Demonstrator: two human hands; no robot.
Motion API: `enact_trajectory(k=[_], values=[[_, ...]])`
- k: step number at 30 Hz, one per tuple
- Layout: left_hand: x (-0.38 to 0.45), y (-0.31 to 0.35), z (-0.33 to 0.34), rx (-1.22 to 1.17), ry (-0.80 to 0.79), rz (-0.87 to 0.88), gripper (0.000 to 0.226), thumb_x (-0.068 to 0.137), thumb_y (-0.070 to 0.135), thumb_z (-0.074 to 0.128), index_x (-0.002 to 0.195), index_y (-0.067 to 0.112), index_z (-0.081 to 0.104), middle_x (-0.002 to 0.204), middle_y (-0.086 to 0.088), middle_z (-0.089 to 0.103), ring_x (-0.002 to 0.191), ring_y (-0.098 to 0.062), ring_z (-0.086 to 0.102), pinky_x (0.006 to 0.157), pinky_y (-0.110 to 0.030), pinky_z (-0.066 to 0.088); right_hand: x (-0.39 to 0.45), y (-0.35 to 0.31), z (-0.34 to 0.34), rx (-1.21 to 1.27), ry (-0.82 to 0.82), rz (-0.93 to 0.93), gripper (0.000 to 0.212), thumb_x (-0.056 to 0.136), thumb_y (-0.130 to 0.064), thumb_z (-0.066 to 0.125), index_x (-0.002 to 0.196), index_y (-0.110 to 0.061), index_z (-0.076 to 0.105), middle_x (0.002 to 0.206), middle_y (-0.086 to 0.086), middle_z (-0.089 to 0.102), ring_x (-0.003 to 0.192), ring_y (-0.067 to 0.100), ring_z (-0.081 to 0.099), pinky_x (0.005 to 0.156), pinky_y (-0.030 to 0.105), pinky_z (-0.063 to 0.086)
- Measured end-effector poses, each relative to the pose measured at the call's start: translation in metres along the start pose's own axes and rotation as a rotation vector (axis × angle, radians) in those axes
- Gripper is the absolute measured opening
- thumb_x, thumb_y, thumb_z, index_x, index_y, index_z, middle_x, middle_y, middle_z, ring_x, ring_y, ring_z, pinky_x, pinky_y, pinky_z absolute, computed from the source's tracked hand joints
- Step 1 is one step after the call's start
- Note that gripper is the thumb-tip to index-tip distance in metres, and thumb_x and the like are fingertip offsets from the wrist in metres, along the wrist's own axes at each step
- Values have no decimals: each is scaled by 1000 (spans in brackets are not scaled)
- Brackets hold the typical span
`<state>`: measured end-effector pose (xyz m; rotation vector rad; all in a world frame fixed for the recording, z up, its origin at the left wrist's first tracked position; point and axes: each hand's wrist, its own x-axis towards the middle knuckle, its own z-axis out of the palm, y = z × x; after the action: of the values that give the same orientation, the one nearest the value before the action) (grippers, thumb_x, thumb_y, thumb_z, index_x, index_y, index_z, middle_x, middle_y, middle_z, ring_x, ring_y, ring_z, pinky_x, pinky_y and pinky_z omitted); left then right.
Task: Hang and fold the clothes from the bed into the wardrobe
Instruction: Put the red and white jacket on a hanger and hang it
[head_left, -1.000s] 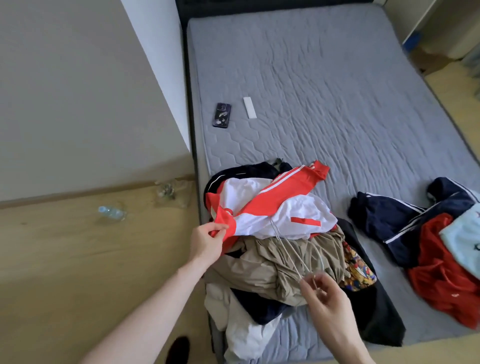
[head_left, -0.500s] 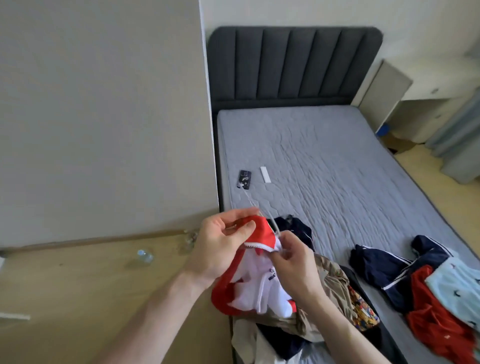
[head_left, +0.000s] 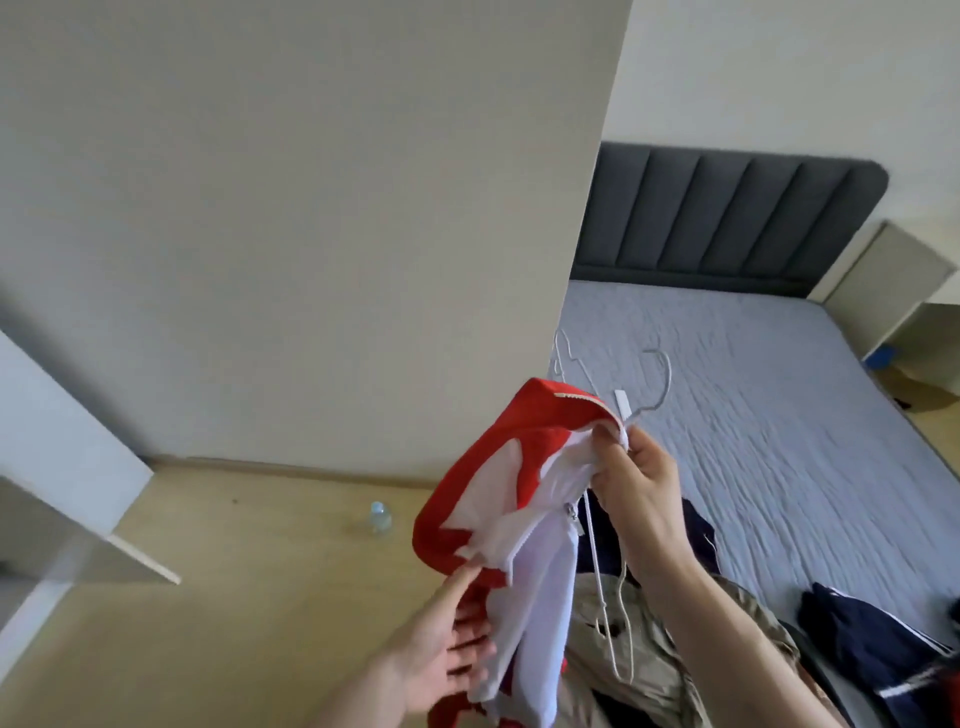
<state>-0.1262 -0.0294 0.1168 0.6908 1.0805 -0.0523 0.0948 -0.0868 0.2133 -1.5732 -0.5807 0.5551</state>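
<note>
Red-and-white jacket (head_left: 524, 525) hangs crumpled, pinched by right hand (head_left: 636, 493) with white hanger (head_left: 655, 387).

Red-and-white jacket (head_left: 524, 519) held up off bed, hanging crumpled, zip open, red collar uppermost. White wire hangers (head_left: 621, 597) at its 3 o'clock, hooks rising past collar toward 1 o'clock. Khaki garment (head_left: 660, 660) heaped on grey bed (head_left: 779, 405) at 5 o'clock; navy striped clothes (head_left: 872, 644) further toward 4 o'clock.
</note>
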Motion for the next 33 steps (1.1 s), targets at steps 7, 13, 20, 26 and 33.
enact_trajectory(k=[7,13,20,26,33], values=[[-8,60,-15,-159,164,344,25,96,14,65,119,5,71,102,-9,78,88,-22,77,78,-38,62,-23,-5,32,-27,-97,-36,25,87,-46,61,73,-25,59,55,-12,39,50,10,30,47,26,26],[-59,91,-51,77,621,742,10,79,11,76,84,15,69,83,-1,75,80,-20,73,66,-26,59,-39,9,14,-249,-76,32,27,74,-48,61,89,-31,75,59,-13,58,51,5,47,57,30,38],[-106,129,-58,899,884,1018,31,75,5,59,104,16,58,87,-2,66,81,-29,64,63,-28,45,-53,7,11,-277,-208,88,32,76,-53,66,88,-26,77,53,-12,49,46,6,37,48,24,31],[-119,147,-68,680,880,1071,13,71,9,71,68,19,63,59,10,64,59,-11,59,47,-12,36,-59,-5,3,-308,-154,32,48,79,-58,69,70,-12,57,55,-6,49,47,9,36,54,28,31],[-121,156,-87,687,788,932,9,75,10,63,79,6,70,68,-1,66,68,-22,59,62,-28,43,-70,-61,-28,-490,-339,-208,62,94,-63,52,65,-9,41,54,-2,38,48,14,29,49,24,28]])
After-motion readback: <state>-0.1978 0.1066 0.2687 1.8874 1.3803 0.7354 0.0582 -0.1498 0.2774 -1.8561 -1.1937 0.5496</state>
